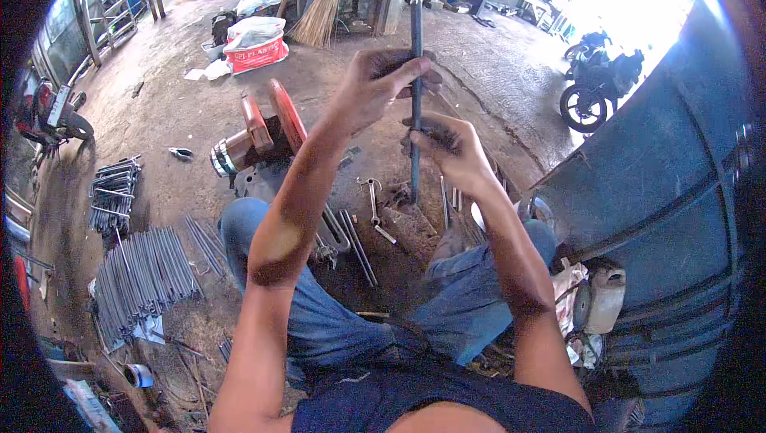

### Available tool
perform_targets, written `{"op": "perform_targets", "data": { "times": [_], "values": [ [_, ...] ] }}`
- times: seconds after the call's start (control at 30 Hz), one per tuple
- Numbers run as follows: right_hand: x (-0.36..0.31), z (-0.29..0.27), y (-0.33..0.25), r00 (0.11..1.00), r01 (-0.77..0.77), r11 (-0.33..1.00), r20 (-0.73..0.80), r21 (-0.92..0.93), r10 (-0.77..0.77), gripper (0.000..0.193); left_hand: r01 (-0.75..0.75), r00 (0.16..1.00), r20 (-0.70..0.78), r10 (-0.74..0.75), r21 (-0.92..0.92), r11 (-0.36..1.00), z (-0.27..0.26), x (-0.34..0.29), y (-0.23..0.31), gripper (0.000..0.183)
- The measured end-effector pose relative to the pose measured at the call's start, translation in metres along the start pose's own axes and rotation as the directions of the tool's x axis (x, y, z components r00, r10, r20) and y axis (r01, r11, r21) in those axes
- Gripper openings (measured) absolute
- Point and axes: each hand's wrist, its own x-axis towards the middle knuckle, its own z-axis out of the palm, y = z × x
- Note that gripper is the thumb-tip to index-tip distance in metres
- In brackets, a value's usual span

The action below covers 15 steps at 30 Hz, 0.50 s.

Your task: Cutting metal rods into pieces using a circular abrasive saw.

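A long dark metal rod [416, 30] stands roughly upright in front of me, and both my hands are closed on it. My left hand [387, 86] grips it higher up, thumb laid across the front. Lower down, my right hand [451, 146] wraps round the same rod. The rod's bottom end comes down by a rusty block [411, 221] between my feet; whether they touch I cannot tell. Just left of the block lies a wrench [373, 200]. An orange-red cut-off machine [287, 118] sits beyond my left forearm.
Many thin metal rods [148, 277] lie in rows at left, with another bundle [116, 193] beyond. Pliers [181, 154] rest on the floor. A red-and-white sack [255, 46] and a broom [321, 14] are farther off. Blue metal sheeting [638, 154] rises at right; a motorcycle [594, 86] stands behind it.
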Motion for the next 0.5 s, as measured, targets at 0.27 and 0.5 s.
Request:
{"op": "perform_targets", "data": {
  "times": [0.27, 0.5],
  "values": [
    [0.005, 0.013, 0.015, 0.992, 0.067, 0.997, -0.114, 0.049, -0.061, 0.016, 0.247, 0.967, 0.202, -0.155, -0.603, 0.759, -0.014, 0.009, -0.013, 0.072],
    [-0.006, 0.014, 0.031, 0.981, -0.077, 0.990, -0.170, 0.116, 0.096, 0.019, 0.272, 0.962, 0.235, -0.139, -0.788, 0.552, 0.007, 0.014, -0.025, 0.092]
  ]
}}
